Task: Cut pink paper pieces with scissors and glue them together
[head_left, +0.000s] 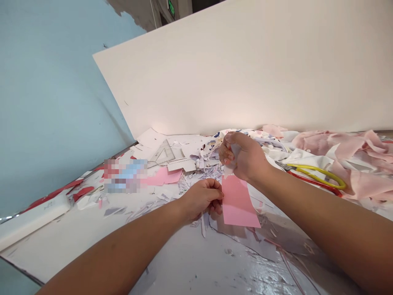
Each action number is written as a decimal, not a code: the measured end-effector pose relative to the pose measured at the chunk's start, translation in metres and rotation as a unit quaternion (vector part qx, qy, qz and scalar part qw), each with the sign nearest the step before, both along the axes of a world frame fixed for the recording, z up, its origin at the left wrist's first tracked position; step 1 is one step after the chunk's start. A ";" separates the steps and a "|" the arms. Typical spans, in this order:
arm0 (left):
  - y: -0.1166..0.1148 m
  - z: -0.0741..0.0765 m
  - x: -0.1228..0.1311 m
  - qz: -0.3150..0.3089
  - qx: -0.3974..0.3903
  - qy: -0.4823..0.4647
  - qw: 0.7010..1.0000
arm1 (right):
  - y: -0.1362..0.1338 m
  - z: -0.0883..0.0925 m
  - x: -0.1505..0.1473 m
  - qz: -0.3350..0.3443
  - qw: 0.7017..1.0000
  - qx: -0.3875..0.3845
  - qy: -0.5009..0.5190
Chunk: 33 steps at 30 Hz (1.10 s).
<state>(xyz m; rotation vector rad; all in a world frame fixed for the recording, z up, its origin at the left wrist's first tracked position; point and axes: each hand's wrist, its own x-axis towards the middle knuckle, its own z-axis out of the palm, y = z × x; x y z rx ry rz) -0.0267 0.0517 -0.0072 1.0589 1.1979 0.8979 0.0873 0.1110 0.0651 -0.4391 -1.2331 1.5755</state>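
A pink sheet of paper hangs just above the white table, held by both hands. My left hand pinches its left edge with curled fingers. My right hand is closed on its top end, fingers pressed together. Paper scraps lie on the table all around the hands.
Yellow and red handled scissors lie to the right, beside crumpled pink cloth. A clear set square, white paper pieces and another pink sheet lie behind the hands. A large white board leans at the back. Red strips lie at the left.
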 end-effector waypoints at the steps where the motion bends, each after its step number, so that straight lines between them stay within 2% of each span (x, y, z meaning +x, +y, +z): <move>1: 0.000 0.000 0.000 -0.001 0.001 -0.002 1.000 | 0.000 0.000 0.000 0.000 1.000 0.002 0.000; 18: -0.001 0.003 0.000 -0.003 -0.007 0.004 1.000 | 0.000 0.000 0.002 0.016 1.000 -0.001 -0.018; 27: 0.000 0.001 -0.001 -0.020 -0.003 -0.001 1.000 | 0.002 0.004 0.002 0.002 1.000 -0.030 -0.006; 33: 0.000 0.001 -0.001 -0.001 -0.002 -0.007 1.000 | 0.001 0.003 0.003 0.022 0.999 -0.025 -0.012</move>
